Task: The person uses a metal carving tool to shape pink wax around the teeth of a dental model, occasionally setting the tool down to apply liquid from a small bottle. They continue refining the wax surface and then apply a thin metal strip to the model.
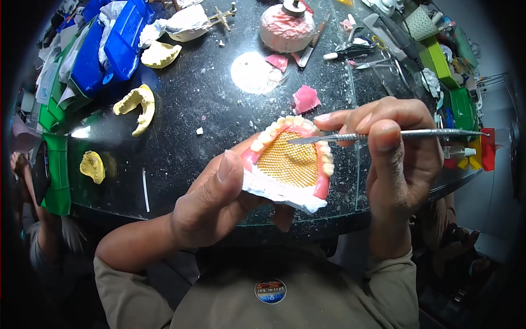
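Note:
A denture model (pixel 285 200) with a white plaster base, pink wax, a row of cream teeth and a gold mesh (pixel 287 164) over the palate is tilted up above the bench. My left hand (pixel 213 197) grips it from the left, thumb at its left edge, other fingers partly hidden beneath. In my right hand (pixel 397 148) a thin metal carving tool (pixel 433 133) is pinched between thumb and fingers. Its flat blade lies over the mesh near the front teeth; whether it touches cannot be seen. My right index fingertip is beside the front teeth.
Pink wax pieces (pixel 306 99) lie behind the model, near a round pink-streaked block (pixel 287 27). Yellow casts (pixel 143 109) and blue bins (pixel 121 44) stand left. Scissors (pixel 383 61), tools and green boxes (pixel 463 109) crowd the right. Other people's limbs show at both edges.

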Demonstrator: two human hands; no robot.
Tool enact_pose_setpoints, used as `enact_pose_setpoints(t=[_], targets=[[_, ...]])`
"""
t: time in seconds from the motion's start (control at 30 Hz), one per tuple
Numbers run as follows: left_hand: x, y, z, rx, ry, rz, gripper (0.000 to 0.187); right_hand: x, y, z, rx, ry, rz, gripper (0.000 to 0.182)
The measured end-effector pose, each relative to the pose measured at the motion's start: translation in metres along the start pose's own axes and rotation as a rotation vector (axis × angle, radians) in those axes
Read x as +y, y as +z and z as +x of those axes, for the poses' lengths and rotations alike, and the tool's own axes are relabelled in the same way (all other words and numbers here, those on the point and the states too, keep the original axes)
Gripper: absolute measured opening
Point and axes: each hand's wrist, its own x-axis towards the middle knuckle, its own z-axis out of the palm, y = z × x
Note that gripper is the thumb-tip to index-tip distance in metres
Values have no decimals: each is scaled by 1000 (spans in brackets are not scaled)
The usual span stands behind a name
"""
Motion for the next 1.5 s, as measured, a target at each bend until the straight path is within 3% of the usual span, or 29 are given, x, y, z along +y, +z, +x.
enact_pose_setpoints(t=[1.5], targets=[[2,0,-1,14,-28,28,99,5,-2,-3,-64,-29,-29,23]])
